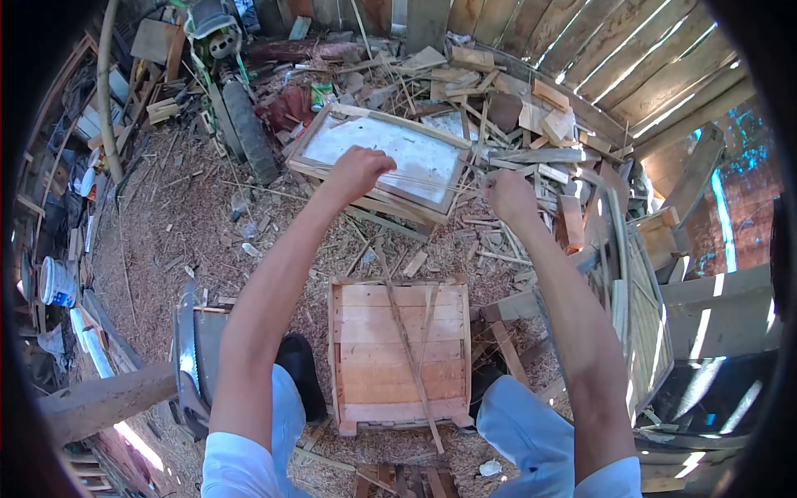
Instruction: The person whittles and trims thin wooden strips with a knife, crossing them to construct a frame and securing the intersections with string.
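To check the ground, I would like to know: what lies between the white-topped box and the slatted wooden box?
Wood scraps, shavings and one end of a long strip, in the head view.

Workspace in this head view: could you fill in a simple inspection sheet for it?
Surface: ground strewn with wood shavings and chips
Things at hand: thin strips between the hands; slatted wooden piece between the knees
Clutter: scrap wood heap around the white-topped box
Left hand: closed on the strips
Right hand: seems closed on them too
Cables: nothing seen
Surroundings: plank wall; bucket and saw at left
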Demonstrator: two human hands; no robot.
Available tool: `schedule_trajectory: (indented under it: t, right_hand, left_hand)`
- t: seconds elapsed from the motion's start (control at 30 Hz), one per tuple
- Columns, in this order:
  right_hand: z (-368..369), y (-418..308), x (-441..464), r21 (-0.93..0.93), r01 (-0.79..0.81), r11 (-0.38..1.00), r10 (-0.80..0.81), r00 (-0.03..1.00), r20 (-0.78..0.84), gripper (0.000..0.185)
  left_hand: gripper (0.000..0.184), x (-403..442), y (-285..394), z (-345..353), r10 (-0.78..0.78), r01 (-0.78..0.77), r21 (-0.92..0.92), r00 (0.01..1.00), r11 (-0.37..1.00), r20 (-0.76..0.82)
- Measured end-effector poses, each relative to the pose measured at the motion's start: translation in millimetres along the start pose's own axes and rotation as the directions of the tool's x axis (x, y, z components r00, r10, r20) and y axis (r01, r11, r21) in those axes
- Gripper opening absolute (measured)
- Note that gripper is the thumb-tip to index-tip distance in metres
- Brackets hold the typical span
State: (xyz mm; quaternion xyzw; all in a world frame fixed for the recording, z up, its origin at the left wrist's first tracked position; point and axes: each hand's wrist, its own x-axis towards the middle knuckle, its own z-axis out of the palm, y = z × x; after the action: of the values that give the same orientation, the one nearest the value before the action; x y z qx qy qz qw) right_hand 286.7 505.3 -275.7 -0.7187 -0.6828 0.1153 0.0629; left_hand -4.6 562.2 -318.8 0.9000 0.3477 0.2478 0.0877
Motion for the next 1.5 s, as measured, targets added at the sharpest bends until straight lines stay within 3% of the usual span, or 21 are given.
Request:
schedule_trajectory:
  t: [0.13, 0.27, 0.6, 0.67, 0.7, 0.77, 0.83, 0.9, 0.93, 0.97, 1.0, 1.03, 1.07, 1.1, 1.13, 1.17, 1.27, 1.33, 1.47, 1.5]
  right_hand:
    - [23.9, -1.1, 16.6, -0.015, -0.004, 1.0, 0.004, 1.0, -0.019, 0.016]
    - [32.0, 3.4, 25.8, -0.013, 0.009, 1.0, -0.009, 1.0, 0.014, 0.017]
    - [38.6, 1.5, 31.2, -0.068, 0.016, 0.998, -0.017, 1.0, -0.011, 0.017]
    - [29.9, -5.3, 21.0, -0.026, 0.015, 1.0, -0.017, 0.995, -0.101, 0.019]
    - [26.3, -6.6, 15.2, -0.021, 0.015, 1.0, -0.017, 0.995, -0.099, 0.019]
    - [15.7, -12.9, -1.0, 0.127, 0.118, 0.985, -0.107, 0.99, -0.09, 0.021]
    - [14.8, -19.1, -32.7, 0.164, 0.223, 0.961, -0.206, 0.972, -0.112, 0.018]
    - [4.4, -32.2, -83.6, 0.369, 0.188, 0.91, -0.233, 0.969, 0.082, 0.017]
    - [16.7, -29.4, -103.9, 0.39, 0.219, 0.895, -0.265, 0.962, 0.068, 0.016]
    - [29.3, -26.7, -132.3, 0.416, 0.237, 0.878, -0.287, 0.956, 0.061, 0.016]
    - [19.0, -32.8, -157.8, 0.429, 0.124, 0.895, -0.205, 0.967, 0.149, 0.015]
    - [12.5, -36.4, -189.1, 0.433, 0.0, 0.901, -0.121, 0.96, 0.251, 0.016]
    - [22.5, -30.3, -216.8, 0.482, 0.0, 0.876, -0.149, 0.951, 0.27, 0.018]
    - [29.9, -24.5, -232.5, 0.527, 0.011, 0.849, -0.185, 0.943, 0.278, 0.02]
    - [5.2, -38.4, -259.5, 0.607, -0.365, 0.706, -0.018, 0.848, 0.53, 0.027]
    - [16.4, -30.2, -280.9, 0.62, -0.262, 0.74, -0.078, 0.882, 0.465, 0.032]
    - [25.0, -31.2, -330.9, 0.567, -0.222, 0.793, 0.007, 0.934, 0.357, 0.027]
    - [29.3, -27.0, -341.6, 0.545, -0.164, 0.822, 0.004, 0.959, 0.282, 0.026]
    - [38.2, -17.0, -358.3, 0.557, -0.067, 0.828, -0.007, 0.992, 0.129, 0.026]
    - [28.9, -15.4, -362.7, 0.558, -0.063, 0.828, -0.006, 0.993, 0.121, 0.026]
  left_hand:
    - [0.014, 8.1, -25.4, 35.8, -0.161, 0.163, -0.043, 0.986, 0.986, 0.045]
    - [0.017, 4.4, -36.7, 53.4, -0.19, 0.195, -0.055, 0.978, 0.979, 0.091]
    - [0.017, 1.0, -35.7, 61.8, -0.095, 0.091, 0.069, 0.994, 0.993, 0.051]
    - [0.018, -4.4, -29.6, 57.5, -0.072, 0.077, 0.048, 0.992, 0.996, -0.1]
    - [0.018, -6.4, -18.6, 47.7, -0.073, 0.078, 0.051, 0.993, 0.996, -0.097]
    - [0.019, -14.6, 14.4, 24.2, -0.292, 0.282, -0.101, 0.95, 0.954, -0.106]
    - [0.02, -31.2, 57.5, 3.0, -0.487, 0.483, -0.176, 0.873, 0.858, 0.022]
    - [0.02, -55.6, 104.3, -5.8, -0.528, 0.546, -0.041, 0.824, 0.837, 0.205]
    - [0.019, -72.1, 136.5, -18.1, -0.405, 0.419, 0.017, 0.867, 0.908, 0.291]
    - [0.018, -93.7, 162.4, -10.2, -0.334, 0.392, -0.099, 0.871, 0.915, 0.361]
    - [0.017, -119.5, 192.4, -1.6, -0.323, 0.397, -0.165, 0.88, 0.903, 0.35]
    - [0.022, -141.4, 213.7, 1.1, 0.051, 0.056, -0.281, 0.931, 0.958, 0.361]
    - [0.032, -163.7, 235.4, 10.1, 0.215, -0.099, -0.335, 0.919, 0.937, 0.331]
    - [0.037, -174.8, 261.7, 7.9, 0.243, -0.105, -0.339, 0.886, 0.935, 0.395]
    - [0.042, -189.2, 287.3, 7.2, 0.267, -0.104, -0.351, 0.847, 0.931, 0.459]
    - [0.042, -205.6, 301.2, 13.0, 0.273, -0.118, -0.341, 0.849, 0.933, 0.453]
    - [0.045, -230.2, 322.9, 25.8, 0.333, -0.27, -0.211, 0.865, 0.939, 0.376]
    - [0.044, -231.4, 331.8, 17.4, 0.314, -0.344, -0.04, 0.795, 0.938, 0.519]
    - [0.038, -232.1, 333.9, 19.7, 0.311, -0.396, 0.044, 0.782, 0.917, 0.54]
    - [0.039, -225.1, 332.9, 14.2, 0.326, -0.389, 0.049, 0.827, 0.92, 0.458]
